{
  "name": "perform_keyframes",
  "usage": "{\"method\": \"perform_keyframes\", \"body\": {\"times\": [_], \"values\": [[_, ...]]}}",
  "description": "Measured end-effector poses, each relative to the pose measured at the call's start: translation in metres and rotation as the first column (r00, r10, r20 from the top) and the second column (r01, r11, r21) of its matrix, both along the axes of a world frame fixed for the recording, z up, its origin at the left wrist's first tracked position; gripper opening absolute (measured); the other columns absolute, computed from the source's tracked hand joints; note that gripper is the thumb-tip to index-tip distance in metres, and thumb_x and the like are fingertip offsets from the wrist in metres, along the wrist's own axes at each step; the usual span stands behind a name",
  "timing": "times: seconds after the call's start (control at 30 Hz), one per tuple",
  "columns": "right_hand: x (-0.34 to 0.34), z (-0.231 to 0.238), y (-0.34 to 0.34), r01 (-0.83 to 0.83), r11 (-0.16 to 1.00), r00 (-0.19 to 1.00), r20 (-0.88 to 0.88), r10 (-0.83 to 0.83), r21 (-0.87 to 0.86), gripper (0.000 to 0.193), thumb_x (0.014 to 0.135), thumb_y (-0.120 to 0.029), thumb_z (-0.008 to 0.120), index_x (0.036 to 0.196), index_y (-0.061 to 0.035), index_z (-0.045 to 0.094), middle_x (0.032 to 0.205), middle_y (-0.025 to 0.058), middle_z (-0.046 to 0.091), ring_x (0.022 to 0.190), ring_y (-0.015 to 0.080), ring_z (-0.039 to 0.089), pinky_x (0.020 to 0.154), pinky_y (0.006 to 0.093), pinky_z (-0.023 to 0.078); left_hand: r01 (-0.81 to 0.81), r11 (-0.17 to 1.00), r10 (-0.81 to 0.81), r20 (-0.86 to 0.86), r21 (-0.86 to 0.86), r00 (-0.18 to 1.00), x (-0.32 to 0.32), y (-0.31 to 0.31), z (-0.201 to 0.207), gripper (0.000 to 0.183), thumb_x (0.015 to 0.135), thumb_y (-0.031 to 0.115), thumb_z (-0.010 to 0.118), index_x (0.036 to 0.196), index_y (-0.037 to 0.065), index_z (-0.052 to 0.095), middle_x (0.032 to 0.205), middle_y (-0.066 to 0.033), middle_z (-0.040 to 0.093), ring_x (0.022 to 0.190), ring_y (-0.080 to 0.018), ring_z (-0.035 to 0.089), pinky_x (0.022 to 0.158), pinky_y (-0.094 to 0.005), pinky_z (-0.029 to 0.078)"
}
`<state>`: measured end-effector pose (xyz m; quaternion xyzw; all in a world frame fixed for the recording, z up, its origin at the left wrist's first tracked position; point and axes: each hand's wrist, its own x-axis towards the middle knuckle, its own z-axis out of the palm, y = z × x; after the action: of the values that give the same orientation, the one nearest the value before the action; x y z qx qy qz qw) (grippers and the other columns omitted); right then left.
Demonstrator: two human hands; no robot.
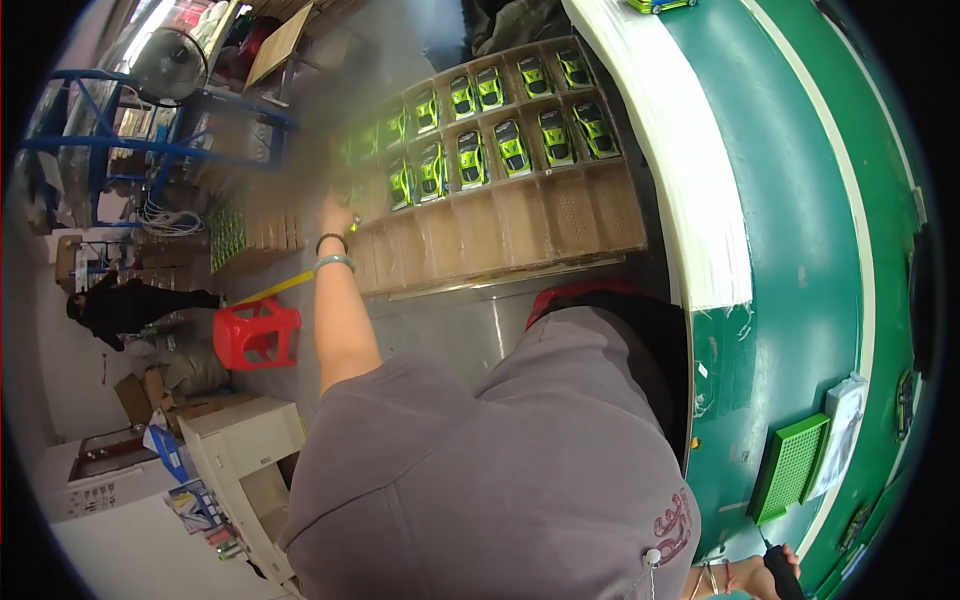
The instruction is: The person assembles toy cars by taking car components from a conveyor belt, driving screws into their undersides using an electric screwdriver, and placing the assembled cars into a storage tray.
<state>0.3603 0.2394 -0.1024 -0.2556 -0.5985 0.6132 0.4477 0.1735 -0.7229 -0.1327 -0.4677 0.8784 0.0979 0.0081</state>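
Observation:
My left arm stretches out to the left end of a brown tray (505, 225) with moulded compartments. My left hand (337, 214) is at the tray's edge, and a haze over the picture blurs its fingers. A small yellow-green bit shows beside the hand; I cannot make out whether it is held. Two rows of the tray carry green and black toy cars (511, 148); the nearest row shows bare brown compartments. At the lower right, my right hand (762, 577) is wrapped round a black screwdriver (783, 573), its thin tip pointing toward a green perforated tray.
A green workbench (800, 250) with a white strip (690, 170) runs along my right. On it lie the green perforated tray (790, 470) and a clear plastic bag (842, 430). A red stool (256, 333), stacked trays (240, 235), a cabinet (240, 435) and another person (140, 305) are at left.

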Motion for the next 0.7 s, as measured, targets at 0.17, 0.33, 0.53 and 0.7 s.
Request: {"method": "perform_keyframes", "body": {"times": [0.17, 0.33, 0.53, 0.7], "values": [[-0.012, 0.017, -0.039, 0.0, 1.0, 1.0, -0.013, 0.0, 0.019, 0.09, 0.066, -0.083, 0.028, 0.08, 0.0029, 0.052, 0.068, 0.0118, 0.047, 0.064, 0.0247, 0.049, 0.065, 0.0365, 0.045, -0.078, 0.997, 0.074, 0.196, 0.011, 0.978, 0.001, -0.021, -0.042, 0.044, 0.076, 0.026, 0.07, 0.114, 0.008, 0.056, 0.115, -0.0148, 0.058, 0.107, -0.0306, 0.055, 0.091, -0.0396, 0.043], [-0.027, 0.025, -0.076, 0.03, 0.999, 0.999, -0.038, -0.03, 0.012, 0.084, 0.071, -0.079, 0.031, 0.08, 0.0022, 0.053, 0.068, 0.0116, 0.047, 0.063, 0.0245, 0.048, 0.063, 0.0364, 0.045, -0.027, 0.972, -0.011, -0.164, -0.233, 0.986, -0.027, -0.049, -0.048, 0.037, 0.077, 0.029, 0.065, 0.108, 0.008, 0.062, 0.105, -0.0151, 0.062, 0.107, -0.032, 0.053, 0.093, -0.0404, 0.041], [0.02, 0.071, -0.1, 0.239, 0.965, 0.968, -0.098, -0.23, 0.103, 0.082, 0.075, -0.077, 0.028, 0.08, 0.0007, 0.054, 0.068, 0.0106, 0.048, 0.061, 0.0211, 0.048, 0.059, 0.0348, 0.046, 0.193, 0.905, -0.384, -0.537, -0.378, 0.751, -0.131, 0.017, 0.014, 0.025, 0.076, 0.021, 0.061, 0.093, 0.006, 0.07, 0.088, -0.0161, 0.067, 0.084, -0.0288, 0.064, 0.077, -0.0346, 0.049], [-0.025, 0.056, -0.14, 0.266, 0.963, 0.943, -0.217, -0.252, 0.041, 0.089, 0.067, -0.085, 0.033, 0.091, -0.0014, 0.049, 0.069, 0.0091, 0.05, 0.057, 0.0183, 0.047, 0.051, 0.0298, 0.043, 0.587, 0.742, -0.569, -0.768, -0.325, 0.294, -0.232, 0.138, 0.076, 0.024, 0.086, 0.013, 0.058, 0.104, -0.002, 0.061, 0.098, -0.0136, 0.064, 0.086, -0.0199, 0.061, 0.078, -0.0297, 0.047]]}}
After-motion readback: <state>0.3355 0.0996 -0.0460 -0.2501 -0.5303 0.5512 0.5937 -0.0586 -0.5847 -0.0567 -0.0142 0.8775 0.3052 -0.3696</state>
